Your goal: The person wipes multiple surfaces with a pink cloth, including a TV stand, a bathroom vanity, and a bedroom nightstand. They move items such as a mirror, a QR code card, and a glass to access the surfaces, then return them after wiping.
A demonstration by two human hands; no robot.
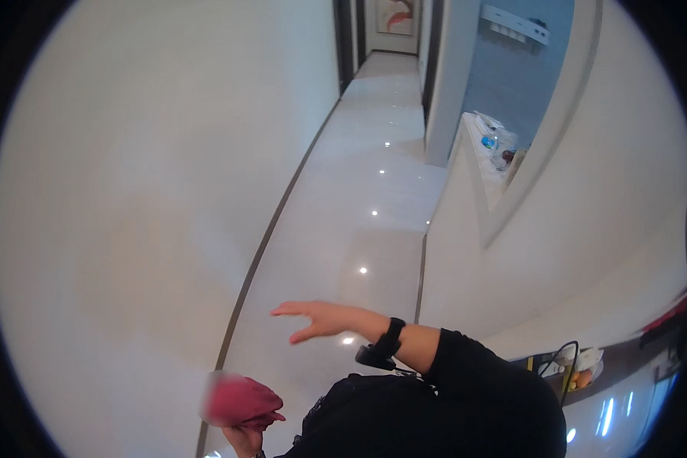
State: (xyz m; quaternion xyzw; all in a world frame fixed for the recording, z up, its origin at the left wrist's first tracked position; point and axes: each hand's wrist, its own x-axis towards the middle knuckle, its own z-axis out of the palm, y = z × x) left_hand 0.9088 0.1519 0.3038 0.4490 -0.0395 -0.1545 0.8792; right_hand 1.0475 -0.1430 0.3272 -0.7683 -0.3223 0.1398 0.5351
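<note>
My left hand (pixel 246 439) is at the lower edge of the view, near the left wall. It grips a bunched dark-red cloth (pixel 246 401), which covers most of the fingers. In front of my body my right hand (pixel 323 319) reaches across to the left in mid-air, thumb and fingers apart, touching nothing. A black strap with a small device (pixel 385 348) is fastened around my right forearm. Beneath both hands stretches the glossy tiled floor (pixel 343 240) of a corridor.
A plain wall (pixel 149 200) with dark skirting runs along the left. On the right, a wall opening has a white ledge (pixel 481 166) bearing a clear plastic item. Dark door frames (pixel 343 46) and a framed picture (pixel 395 17) are farther off. Fruit (pixel 581 379) lies in a container at lower right.
</note>
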